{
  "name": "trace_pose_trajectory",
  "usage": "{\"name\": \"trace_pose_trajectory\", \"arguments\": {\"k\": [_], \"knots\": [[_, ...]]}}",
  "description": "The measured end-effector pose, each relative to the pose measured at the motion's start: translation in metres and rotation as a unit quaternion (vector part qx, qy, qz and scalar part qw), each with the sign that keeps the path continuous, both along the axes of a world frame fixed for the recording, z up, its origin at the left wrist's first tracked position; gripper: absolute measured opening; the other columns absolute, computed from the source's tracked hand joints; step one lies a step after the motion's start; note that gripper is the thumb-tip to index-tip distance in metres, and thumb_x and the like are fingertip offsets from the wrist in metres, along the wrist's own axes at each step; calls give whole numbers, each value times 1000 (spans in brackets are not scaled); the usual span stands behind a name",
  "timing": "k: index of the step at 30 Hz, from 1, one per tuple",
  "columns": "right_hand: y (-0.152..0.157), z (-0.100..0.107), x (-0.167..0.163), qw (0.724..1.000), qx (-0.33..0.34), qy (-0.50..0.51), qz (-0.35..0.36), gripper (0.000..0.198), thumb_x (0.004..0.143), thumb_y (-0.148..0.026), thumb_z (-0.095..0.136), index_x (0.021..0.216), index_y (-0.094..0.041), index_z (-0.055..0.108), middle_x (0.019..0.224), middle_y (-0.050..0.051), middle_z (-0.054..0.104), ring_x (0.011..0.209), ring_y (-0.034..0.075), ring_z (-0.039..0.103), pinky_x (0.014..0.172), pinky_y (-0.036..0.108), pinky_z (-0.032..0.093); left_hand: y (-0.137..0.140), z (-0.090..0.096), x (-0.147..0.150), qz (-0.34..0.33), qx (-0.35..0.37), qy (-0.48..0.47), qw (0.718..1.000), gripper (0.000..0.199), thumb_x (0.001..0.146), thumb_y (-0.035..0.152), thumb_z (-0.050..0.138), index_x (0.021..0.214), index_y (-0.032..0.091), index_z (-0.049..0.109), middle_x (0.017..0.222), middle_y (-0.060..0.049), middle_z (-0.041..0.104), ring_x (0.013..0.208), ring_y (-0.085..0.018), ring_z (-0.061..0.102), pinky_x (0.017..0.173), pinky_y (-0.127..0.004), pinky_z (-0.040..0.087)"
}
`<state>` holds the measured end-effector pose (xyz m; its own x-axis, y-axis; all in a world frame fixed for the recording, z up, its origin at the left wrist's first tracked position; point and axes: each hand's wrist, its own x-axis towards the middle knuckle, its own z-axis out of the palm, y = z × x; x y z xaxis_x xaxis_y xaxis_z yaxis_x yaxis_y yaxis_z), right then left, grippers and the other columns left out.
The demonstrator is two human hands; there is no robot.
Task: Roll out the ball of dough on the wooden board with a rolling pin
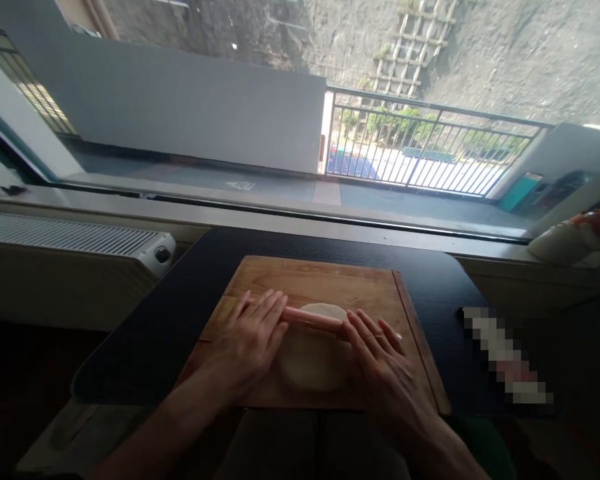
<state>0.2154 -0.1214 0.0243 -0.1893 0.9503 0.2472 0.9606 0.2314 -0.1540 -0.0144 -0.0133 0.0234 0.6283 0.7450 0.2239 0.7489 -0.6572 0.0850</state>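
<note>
A flat round of dough [313, 365] is lying on a wooden board [300, 277] on the table [430, 283], a rolling pin [313, 317] crossing it. The left hand [255, 337] and right hand [383, 347] are pressing palms-down over the pin's ends, fingers extended, nothing gripped tightly. A pale pot [560, 241] is standing at right.

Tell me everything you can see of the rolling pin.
The rolling pin is a slim, straight, pinkish-tan rod, apparently wooden. It lies crosswise over the pale, flat dough, nearer the dough's far edge, slanting slightly down to the right in the picture. The left hand and right hand rest on it, covering its ends, so its full length cannot be told.
</note>
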Motion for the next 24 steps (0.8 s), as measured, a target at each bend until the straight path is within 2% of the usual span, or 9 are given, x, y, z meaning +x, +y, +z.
{"name": "trace_pose_trajectory", "arguments": {"k": [2, 4, 7, 11, 13, 15, 19, 21, 24], "knots": [[-2, -3, 1, 1000, 2, 13, -2, 50, 93, -28, 31, 143, -24, 26, 148, 2, 28, 137, 20, 21, 112, 44, 19, -10, 0, -11, -6, 3, 22, 1000, 48, 94, 36, 30, 137, 16, 38, 142, -9, 39, 132, -22, 33, 111, -46, 16], [8, -5, 2, 1000, 5, 24, -19, 48, 94, -30, 30, 141, -22, 32, 147, 4, 30, 137, 20, 22, 112, 43, 18, -2, 1, -2, 1, -3, 30, 1000, 48, 94, 38, 29, 133, 15, 43, 139, -10, 44, 130, -23, 37, 110, -46, 18], [34, -4, 5, 997, 10, 25, -69, 45, 95, -33, 30, 135, -17, 42, 144, 9, 36, 135, 23, 26, 109, 43, 23, 33, 6, 39, 19, -14, 11, 1000, 47, 95, 36, 23, 120, 11, 55, 128, -13, 56, 124, -24, 45, 109, -48, 20], [48, 0, 4, 994, 18, 24, -108, 45, 94, -36, 33, 131, -14, 46, 140, 12, 42, 133, 26, 30, 104, 44, 31, 64, 10, 78, -5, -14, -1, 1000, 45, 96, 31, 21, 117, 10, 56, 127, -10, 56, 121, -20, 47, 108, -45, 22], [37, -1, 2, 995, 26, 24, -94, 43, 94, -34, 33, 131, -15, 46, 139, 10, 43, 132, 24, 32, 105, 43, 29, 52, 6, 71, 0, -10, 0, 1000, 45, 95, 33, 24, 120, 11, 55, 128, -11, 55, 123, -22, 46, 108, -44, 24], [17, -5, 1, 997, 42, 21, -67, 44, 94, -31, 35, 135, -17, 41, 141, 9, 41, 133, 23, 31, 108, 43, 26, 25, -2, 51, 3, 12, 4, 1000, 47, 94, 36, 28, 125, 10, 51, 131, -12, 52, 126, -24, 42, 108, -45, 25], [-8, -13, 3, 998, 63, 21, -22, 48, 93, -29, 37, 140, -18, 33, 145, 7, 34, 135, 22, 26, 111, 43, 20, -18, -14, 17, -26, 86, 20, 996, 58, 91, 42, 33, 139, 10, 34, 144, -11, 35, 134, -25, 30, 110, -45, 23], [2, -11, 5, 997, 59, 29, -27, 47, 94, -31, 37, 139, -17, 36, 144, 7, 36, 135, 22, 27, 111, 41, 21, -11, -13, 21, -11, 70, 33, 997, 56, 92, 42, 30, 137, 11, 36, 143, -10, 37, 134, -25, 31, 109, -46, 23], [39, -3, 8, 995, 54, 42, -76, 40, 95, -33, 34, 128, -16, 48, 134, 10, 49, 128, 23, 37, 108, 42, 25, 28, -8, 50, 63, 29, 31, 997, 53, 94, 41, 23, 133, 11, 44, 141, -12, 40, 133, -25, 33, 108, -47, 26]]}}
